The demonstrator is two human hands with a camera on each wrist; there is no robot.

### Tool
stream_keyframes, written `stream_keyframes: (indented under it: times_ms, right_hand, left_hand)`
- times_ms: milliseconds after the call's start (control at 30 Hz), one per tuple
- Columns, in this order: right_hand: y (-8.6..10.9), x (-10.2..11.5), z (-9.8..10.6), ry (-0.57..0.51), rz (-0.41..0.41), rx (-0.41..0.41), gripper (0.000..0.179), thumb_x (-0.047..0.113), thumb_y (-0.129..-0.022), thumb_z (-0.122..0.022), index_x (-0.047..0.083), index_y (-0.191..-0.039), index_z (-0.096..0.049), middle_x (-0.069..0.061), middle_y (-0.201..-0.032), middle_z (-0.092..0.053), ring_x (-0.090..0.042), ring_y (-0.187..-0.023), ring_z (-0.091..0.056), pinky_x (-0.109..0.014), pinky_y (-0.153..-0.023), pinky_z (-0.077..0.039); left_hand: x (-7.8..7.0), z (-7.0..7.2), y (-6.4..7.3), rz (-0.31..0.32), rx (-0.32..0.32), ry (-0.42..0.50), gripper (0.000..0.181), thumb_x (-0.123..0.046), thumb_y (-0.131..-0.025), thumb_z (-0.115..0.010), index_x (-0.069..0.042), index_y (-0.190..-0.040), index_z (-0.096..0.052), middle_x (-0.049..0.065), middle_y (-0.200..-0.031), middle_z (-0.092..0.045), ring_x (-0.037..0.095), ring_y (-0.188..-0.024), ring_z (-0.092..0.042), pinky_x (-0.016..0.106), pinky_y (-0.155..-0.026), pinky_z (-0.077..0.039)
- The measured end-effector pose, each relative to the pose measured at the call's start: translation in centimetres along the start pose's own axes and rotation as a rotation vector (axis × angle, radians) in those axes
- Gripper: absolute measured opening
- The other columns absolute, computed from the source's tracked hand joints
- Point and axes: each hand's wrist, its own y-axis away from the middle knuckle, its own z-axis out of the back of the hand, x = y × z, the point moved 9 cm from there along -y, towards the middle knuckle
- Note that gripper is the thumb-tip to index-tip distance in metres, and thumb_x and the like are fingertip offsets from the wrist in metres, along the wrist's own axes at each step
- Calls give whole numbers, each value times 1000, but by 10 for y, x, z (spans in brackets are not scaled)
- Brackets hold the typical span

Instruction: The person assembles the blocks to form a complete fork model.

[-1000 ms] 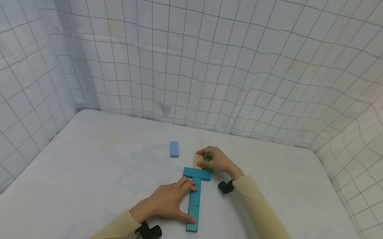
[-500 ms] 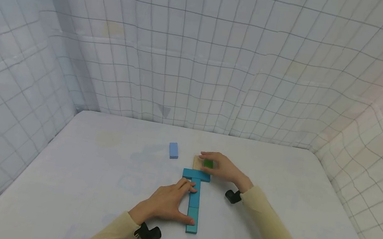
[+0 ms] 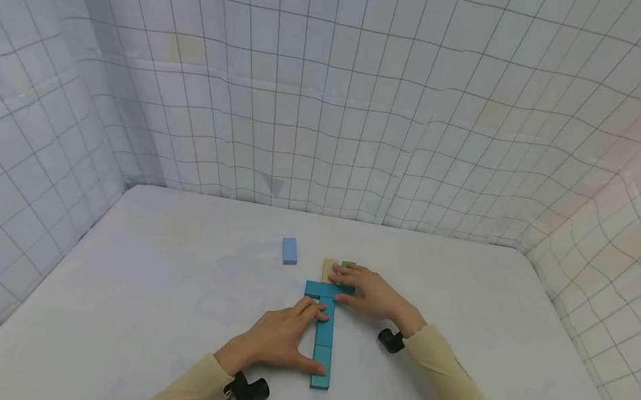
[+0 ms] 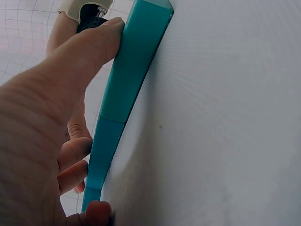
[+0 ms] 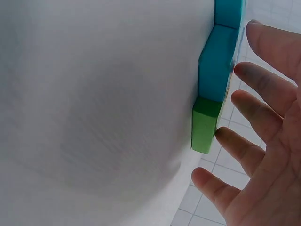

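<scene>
On the white table, two teal-blue blocks lie end to end as a stem, the near block [image 3: 322,355] and the middle block [image 3: 324,332]. A blue crosswise block [image 3: 317,289] caps their far end. Beyond it sit a pale wood-coloured block [image 3: 327,268] and a green block [image 5: 204,132], side by side. My left hand [image 3: 279,341] rests along the stem from the left, thumb on the near block, fingertips at the middle one. My right hand [image 3: 376,295], fingers spread, reaches over the crosswise block and the green block, partly hiding both.
A light blue block [image 3: 289,251] lies apart, farther back and to the left. White gridded curtains [image 3: 331,126] enclose the table [image 3: 172,288] at the back and sides. A black camera [image 3: 249,391] sits on the left wrist, another camera [image 3: 390,340] on the right.
My right hand has eased off the wood-coloured and green blocks and come nearer, now over the crosswise block with fingers spread. The left hand stays in place.
</scene>
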Motion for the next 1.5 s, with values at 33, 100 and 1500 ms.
stream_keyframes:
  times_ms: [33, 100, 1500]
  right_hand:
    - [0, 0, 0, -2, 3, 0, 50, 26, -93, -63, 3, -136, -51, -14, -145, -38, -37, -134, -29, -52, -105, -26]
    - [0, 1, -1, -1, 6, 0, 50, 26, -93, -63, 3, -136, -51, -14, -145, -39, -37, -134, -30, -51, -105, -26]
    - [0, -5, -6, 58, -99, -20, 56, 36, -89, -67, 8, -136, -53, -6, -144, -41, -33, -134, -31, -49, -104, -28]
  left_hand:
    - [0, 0, 0, 1, 1, -3, 85, -76, -69, -62, -24, -133, -45, -1, -133, -37, 16, -98, -56, 26, -64, -46]
    - [0, -1, 0, 1, 2, -7, 84, -77, -69, -61, -24, -133, -46, -1, -133, -38, 16, -98, -56, 26, -64, -46]
    - [2, -2, -1, 20, 21, -5, 85, -77, -69, -61, -25, -134, -45, 0, -135, -36, 18, -103, -55, 29, -65, -47]
